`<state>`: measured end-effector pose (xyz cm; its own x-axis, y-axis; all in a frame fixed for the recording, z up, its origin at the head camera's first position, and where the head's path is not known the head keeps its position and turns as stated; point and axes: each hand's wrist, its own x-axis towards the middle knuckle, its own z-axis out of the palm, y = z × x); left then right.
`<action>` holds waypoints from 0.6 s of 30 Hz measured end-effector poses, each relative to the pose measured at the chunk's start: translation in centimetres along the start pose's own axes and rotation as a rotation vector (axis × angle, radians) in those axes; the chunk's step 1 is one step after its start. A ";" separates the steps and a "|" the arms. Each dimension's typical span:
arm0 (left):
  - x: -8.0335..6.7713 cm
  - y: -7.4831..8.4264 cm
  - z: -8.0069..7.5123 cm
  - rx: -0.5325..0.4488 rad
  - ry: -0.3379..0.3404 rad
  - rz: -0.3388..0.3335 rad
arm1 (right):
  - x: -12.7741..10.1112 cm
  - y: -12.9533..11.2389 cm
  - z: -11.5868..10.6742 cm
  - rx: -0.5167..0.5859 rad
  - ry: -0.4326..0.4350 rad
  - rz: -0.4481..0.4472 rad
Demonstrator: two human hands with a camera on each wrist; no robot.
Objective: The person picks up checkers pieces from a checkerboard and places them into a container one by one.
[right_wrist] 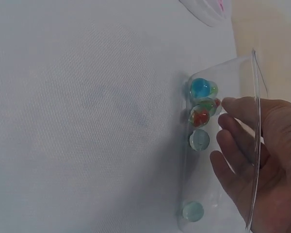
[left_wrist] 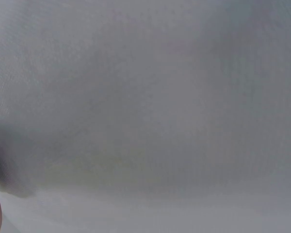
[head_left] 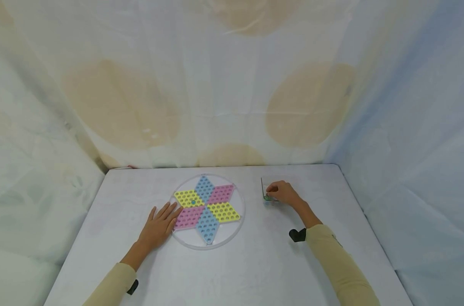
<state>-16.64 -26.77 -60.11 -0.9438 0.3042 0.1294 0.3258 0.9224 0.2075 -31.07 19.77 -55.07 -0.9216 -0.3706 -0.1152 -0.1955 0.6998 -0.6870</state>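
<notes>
A round Chinese checkers board (head_left: pixel 232 235) with a blue, pink and yellow star lies on the table. One blue-green marble (head_left: pixel 193 202) sits in its upper-left yellow point. My left hand (head_left: pixel 157 227) rests flat with spread fingers, its fingertips overlapping the board's left edge. To the right, my right hand (head_left: pixel 282 192) reaches into a clear plastic box (right_wrist: pixel 255 145), fingers loosely bent. Its thumb tip is right at a cluster of marbles, including a blue marble (right_wrist: pixel 200 88) and a red-and-green marble (right_wrist: pixel 200 117). Pale clear marbles (right_wrist: pixel 193 211) lie lower in the box.
The white table (head_left: pixel 251 272) ends at a back edge against a patterned curtain (head_left: pixel 224 106), with more curtain on both sides. A black wrist strap piece (head_left: pixel 297 235) sticks out by the right sleeve. The left wrist view shows mostly blurred white tablecloth (left_wrist: pixel 145 97).
</notes>
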 end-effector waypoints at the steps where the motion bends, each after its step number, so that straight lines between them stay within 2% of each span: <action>1: 0.0 0.0 0.0 -0.001 0.006 0.002 | 0.0 -0.1 0.0 0.002 0.002 0.001; 8: 0.0 -0.1 0.1 -0.004 -0.009 -0.010 | 0.0 -0.2 0.0 0.000 0.024 -0.021; 18: 0.0 0.1 -0.2 0.003 -0.024 -0.012 | -0.1 -1.5 -0.5 -0.013 0.128 -0.137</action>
<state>-16.64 -26.76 -59.92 -0.9488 0.2986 0.1035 0.3141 0.9268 0.2056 -30.85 19.10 -53.68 -0.9210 -0.3830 0.0719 -0.3259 0.6559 -0.6808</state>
